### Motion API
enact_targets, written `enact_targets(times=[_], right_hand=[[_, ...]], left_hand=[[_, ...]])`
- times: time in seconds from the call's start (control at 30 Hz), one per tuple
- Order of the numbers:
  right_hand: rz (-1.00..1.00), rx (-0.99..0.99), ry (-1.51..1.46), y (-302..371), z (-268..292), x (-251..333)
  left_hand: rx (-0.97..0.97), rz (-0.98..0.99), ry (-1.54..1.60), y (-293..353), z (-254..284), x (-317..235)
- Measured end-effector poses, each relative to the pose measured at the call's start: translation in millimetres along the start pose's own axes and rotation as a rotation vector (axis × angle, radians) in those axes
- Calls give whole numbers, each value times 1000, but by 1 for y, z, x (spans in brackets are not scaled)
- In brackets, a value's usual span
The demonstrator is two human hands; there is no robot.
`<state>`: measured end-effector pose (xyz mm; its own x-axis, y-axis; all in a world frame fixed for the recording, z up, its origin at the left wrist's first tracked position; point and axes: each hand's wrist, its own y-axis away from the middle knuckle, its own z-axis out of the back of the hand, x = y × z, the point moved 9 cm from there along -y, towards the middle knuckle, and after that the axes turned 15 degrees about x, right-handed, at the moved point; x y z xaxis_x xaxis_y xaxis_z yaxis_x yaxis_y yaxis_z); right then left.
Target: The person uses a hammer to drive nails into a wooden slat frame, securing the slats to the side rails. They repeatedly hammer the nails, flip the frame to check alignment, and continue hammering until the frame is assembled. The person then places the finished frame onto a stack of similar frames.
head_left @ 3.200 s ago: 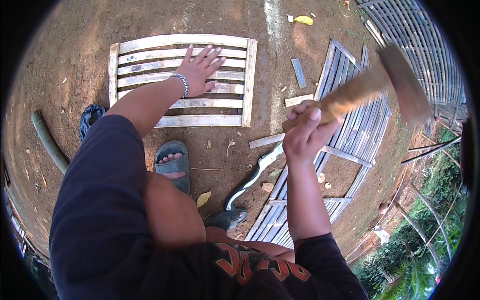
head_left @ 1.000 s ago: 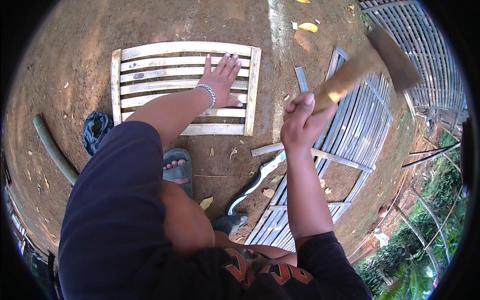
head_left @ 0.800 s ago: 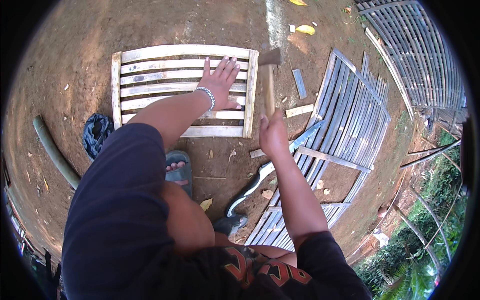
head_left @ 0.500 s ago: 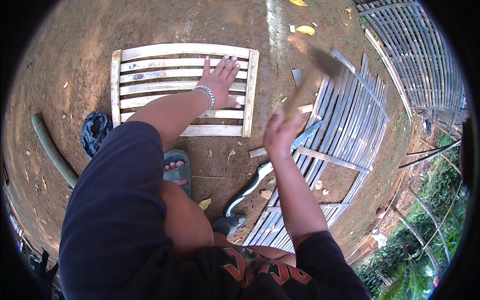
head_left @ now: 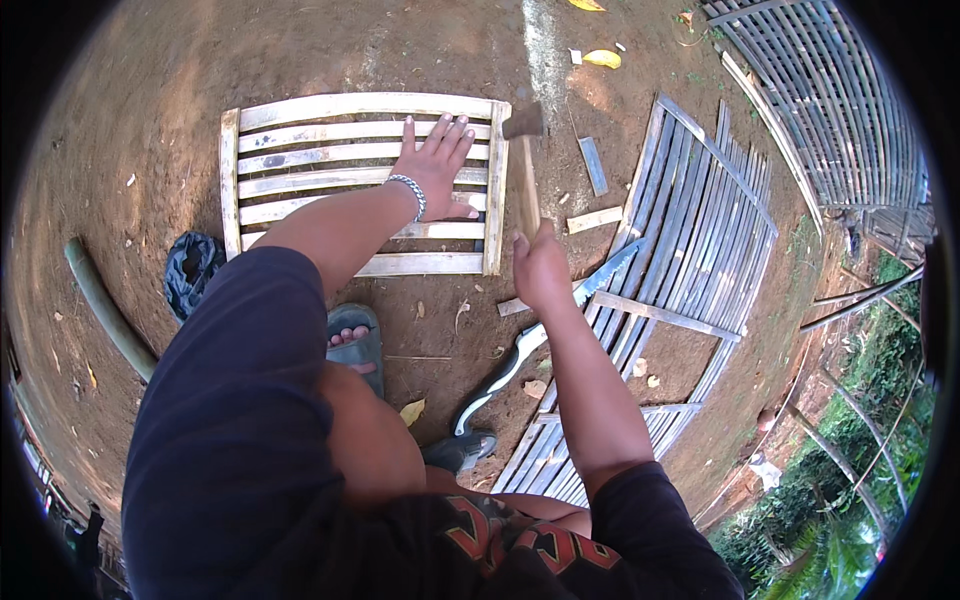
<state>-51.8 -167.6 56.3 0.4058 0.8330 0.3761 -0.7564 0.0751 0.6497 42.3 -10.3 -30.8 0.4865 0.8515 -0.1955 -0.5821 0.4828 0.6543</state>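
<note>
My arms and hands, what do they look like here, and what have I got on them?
Both hands are bare. Your left hand has a silver-coloured chain bracelet at the wrist; nothing shows on the wrist of your right hand. The left sleeve is dark navy, the right sleeve nearly black, and both leave the forearms uncovered.

Brown ground [head_left: 150,140] carries a pale slatted frame [head_left: 330,180] between ten and eleven o'clock and a grey slatted panel [head_left: 690,235] near three. At nine lie a black bag [head_left: 192,272] and bamboo pole [head_left: 103,303].
</note>
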Motion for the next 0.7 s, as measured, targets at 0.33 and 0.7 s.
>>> enact_targets(times=[0.33, 0.7], right_hand=[[71, -160, -102, -1, 5, 1], [44, -144, -157, 4, -3, 2]], left_hand=[[-8, -2, -11, -1, 1, 1], [-10, 0, -14, 0, -3, 2]])
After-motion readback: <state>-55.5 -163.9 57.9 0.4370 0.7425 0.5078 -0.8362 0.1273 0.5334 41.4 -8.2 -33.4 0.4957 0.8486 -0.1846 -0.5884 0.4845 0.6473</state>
